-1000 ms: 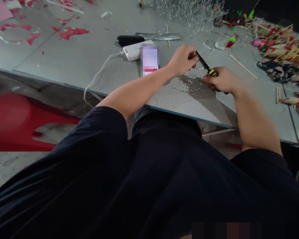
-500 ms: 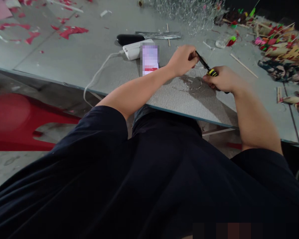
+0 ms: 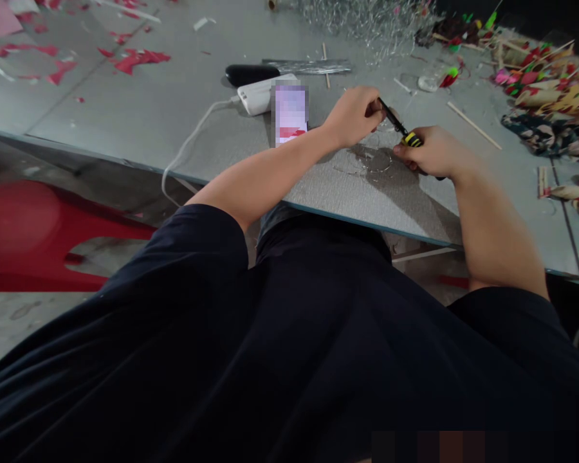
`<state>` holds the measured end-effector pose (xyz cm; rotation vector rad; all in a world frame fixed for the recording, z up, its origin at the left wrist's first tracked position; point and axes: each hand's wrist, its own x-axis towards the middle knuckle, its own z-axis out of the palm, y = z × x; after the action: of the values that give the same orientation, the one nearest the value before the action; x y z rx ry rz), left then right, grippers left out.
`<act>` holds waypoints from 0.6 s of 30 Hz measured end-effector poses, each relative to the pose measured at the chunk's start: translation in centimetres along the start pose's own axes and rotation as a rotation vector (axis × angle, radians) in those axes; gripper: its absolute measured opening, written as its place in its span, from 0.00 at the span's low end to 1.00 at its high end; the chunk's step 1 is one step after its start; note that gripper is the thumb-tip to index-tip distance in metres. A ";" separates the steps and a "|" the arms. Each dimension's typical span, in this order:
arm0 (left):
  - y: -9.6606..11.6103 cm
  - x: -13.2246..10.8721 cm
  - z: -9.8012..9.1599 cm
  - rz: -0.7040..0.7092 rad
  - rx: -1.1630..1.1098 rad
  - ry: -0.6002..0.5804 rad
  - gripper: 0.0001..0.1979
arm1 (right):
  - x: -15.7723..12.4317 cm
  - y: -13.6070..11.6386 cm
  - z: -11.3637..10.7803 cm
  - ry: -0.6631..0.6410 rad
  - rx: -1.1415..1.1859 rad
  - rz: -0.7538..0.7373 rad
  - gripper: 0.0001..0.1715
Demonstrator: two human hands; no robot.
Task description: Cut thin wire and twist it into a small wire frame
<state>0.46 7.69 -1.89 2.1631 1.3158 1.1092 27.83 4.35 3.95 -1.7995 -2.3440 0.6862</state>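
Note:
My right hand (image 3: 431,154) is closed round the black-and-yellow handles of a pair of long-nose pliers (image 3: 399,123), whose dark jaws point up and left. At their tip, my left hand (image 3: 357,117) is closed in a pinch, with the fingertips partly hidden. Thin silvery wire (image 3: 383,168) curls in loose loops on the table under and between both hands; it seems to run up to the left fingers, though its end there is too fine to make out. A lit phone (image 3: 290,112) leans beside my left forearm.
Behind the phone lie a white power bank (image 3: 258,98) with a cable, a black case (image 3: 251,76) and a bundle of straight wires (image 3: 313,67). Tangled wire (image 3: 361,29) sits at the back, colourful craft pieces (image 3: 540,96) at right, red scraps (image 3: 137,61) at left. A red stool (image 3: 24,225) stands below.

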 end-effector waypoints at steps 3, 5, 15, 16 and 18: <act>0.1 0.3 -0.4 -0.035 0.034 -0.032 0.11 | 0.2 0.3 0.0 0.006 -0.001 0.000 0.23; 0.3 0.4 -0.8 -0.097 0.068 -0.102 0.18 | 0.4 0.6 0.1 0.008 -0.002 -0.005 0.23; 0.6 0.6 -0.6 -0.059 0.052 -0.069 0.18 | 0.7 0.9 0.3 0.020 -0.015 -0.020 0.23; 0.7 0.6 -0.5 -0.054 0.052 -0.072 0.20 | 0.8 1.0 0.3 0.024 -0.014 -0.019 0.23; 0.8 0.7 -0.5 -0.051 0.069 -0.077 0.22 | 0.9 1.1 0.3 0.024 -0.008 -0.022 0.23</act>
<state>0.65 7.86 -0.75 2.1856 1.3859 0.9650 28.45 5.33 3.02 -1.7719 -2.3513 0.6486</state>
